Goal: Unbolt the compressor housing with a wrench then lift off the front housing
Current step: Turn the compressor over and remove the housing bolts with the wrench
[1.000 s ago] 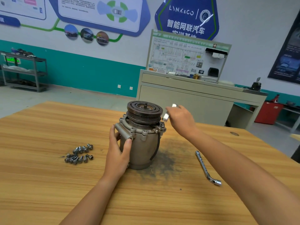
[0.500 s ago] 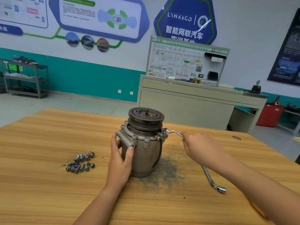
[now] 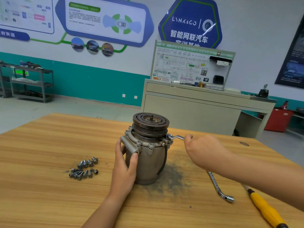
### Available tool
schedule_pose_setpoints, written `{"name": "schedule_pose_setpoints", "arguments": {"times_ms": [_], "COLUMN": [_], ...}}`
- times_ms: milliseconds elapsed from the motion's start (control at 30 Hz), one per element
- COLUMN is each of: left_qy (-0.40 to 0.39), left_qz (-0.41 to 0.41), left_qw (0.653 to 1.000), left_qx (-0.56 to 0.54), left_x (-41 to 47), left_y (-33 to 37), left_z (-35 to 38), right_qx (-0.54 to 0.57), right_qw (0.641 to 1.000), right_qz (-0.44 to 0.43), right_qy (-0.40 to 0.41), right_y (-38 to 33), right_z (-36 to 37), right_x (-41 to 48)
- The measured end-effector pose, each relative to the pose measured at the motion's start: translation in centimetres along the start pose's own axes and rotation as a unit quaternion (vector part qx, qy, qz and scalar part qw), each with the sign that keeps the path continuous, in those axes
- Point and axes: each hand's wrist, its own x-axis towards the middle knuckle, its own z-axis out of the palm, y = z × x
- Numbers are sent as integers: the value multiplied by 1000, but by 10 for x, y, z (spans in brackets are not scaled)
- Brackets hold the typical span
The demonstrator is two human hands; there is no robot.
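You are probably mid-unbolting: your left hand (image 3: 125, 170) is clasping the compressor (image 3: 148, 163), standing between your hands, while your right hand (image 3: 204, 150) is gripping the wrench (image 3: 176, 137) at its flange. The next move is likely calling for a steady pull.

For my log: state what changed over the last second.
The right hand lowered the wrench from beside the pulley onto the flange on the right of the compressor. The left hand kept holding the compressor; the loose bolts and socket wrench lay unmoved.
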Motion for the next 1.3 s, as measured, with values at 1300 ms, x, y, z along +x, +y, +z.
{"name": "schedule_pose_setpoints", "arguments": {"times_ms": [1300], "left_qy": [3], "left_qz": [9], "left_qw": [999], "left_qx": [38], "left_x": [-1], "left_y": [1], "left_z": [1], "right_qx": [86], "right_qw": [994], "right_qz": [69], "right_qy": [11], "right_y": [-12], "right_z": [-23], "right_x": [-7]}}
